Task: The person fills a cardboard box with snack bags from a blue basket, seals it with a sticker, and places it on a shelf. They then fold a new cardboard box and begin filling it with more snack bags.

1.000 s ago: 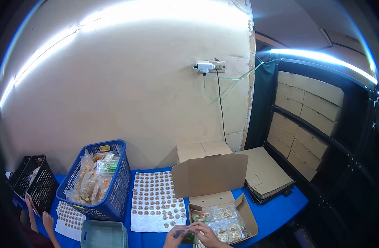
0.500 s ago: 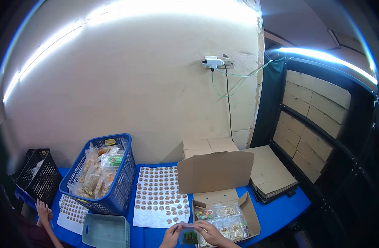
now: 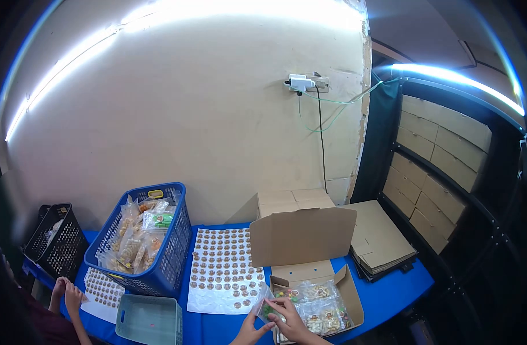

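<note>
No legible lettering, seemingly, on round stickers (image 3: 226, 265)

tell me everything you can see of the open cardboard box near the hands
The open box is plain brown and looks like cardboard. It sits on the blue tabletop, lid raised at the far side, two small holes below it. Clear bags of food lie inside, some with labels. The right hand hides part of its near left side; whether they touch can't be told.

A small, clear plastic pouch (image 3: 264, 303) is being held at a tilt, its green contents showing through, and is overlapping the open brown cardboard box's (image 3: 351, 292) left side in view.
</note>
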Demonstrator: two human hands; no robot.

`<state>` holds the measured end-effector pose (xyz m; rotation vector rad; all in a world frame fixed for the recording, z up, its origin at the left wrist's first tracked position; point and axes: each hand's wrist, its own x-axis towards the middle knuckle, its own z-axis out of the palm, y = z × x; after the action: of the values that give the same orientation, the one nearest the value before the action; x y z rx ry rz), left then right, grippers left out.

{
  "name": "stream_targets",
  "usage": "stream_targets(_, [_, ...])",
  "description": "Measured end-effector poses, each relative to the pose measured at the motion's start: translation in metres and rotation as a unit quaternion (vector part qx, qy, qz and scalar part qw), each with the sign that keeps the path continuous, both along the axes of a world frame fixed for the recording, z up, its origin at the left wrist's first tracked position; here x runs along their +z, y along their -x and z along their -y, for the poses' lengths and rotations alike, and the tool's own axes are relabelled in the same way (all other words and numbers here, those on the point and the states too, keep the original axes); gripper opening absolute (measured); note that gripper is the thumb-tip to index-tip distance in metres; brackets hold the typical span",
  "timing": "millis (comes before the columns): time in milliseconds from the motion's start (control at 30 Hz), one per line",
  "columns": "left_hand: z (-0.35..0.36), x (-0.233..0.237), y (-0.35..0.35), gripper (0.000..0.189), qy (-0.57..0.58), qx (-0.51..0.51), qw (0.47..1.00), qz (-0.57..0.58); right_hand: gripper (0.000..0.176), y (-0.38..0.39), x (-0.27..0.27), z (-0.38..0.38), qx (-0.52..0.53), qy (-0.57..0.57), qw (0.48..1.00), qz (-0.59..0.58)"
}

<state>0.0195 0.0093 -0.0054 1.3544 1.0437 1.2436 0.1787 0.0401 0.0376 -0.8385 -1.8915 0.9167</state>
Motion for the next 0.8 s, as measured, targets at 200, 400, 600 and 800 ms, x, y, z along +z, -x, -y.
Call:
stream_targets(200, [-0.002, 0.01, 0.0, 0.036, -0.019, -0.003, 1.0, -0.005, 0.066, 0.006, -0.013, -0.014, -0.13, -0.01, 0.991, -0.04])
stream_targets(400, [-0.011, -0.005, 0.01, 0.031, 0.063, 0.041, 0.997, 0.01, 0.033, -0.003, -0.021, -0.024, -0.017, 0.073, 0.995, -0.068])
stream_targets(600, [-0.016, 0.003, 0.017, 0.04, 0.043, 0.005, 0.998, 0.053, 0.03, -0.006, -0.012, -0.028, 0.044, 0.156, 0.978, -0.128])
stream_targets(800, [-0.016, 0.01, 0.03, 0.044, -0.004, -0.003, 0.998, 0.069, 0.041, -0.007, -0.006, -0.023, -0.055, 0.269, 0.909, -0.314])
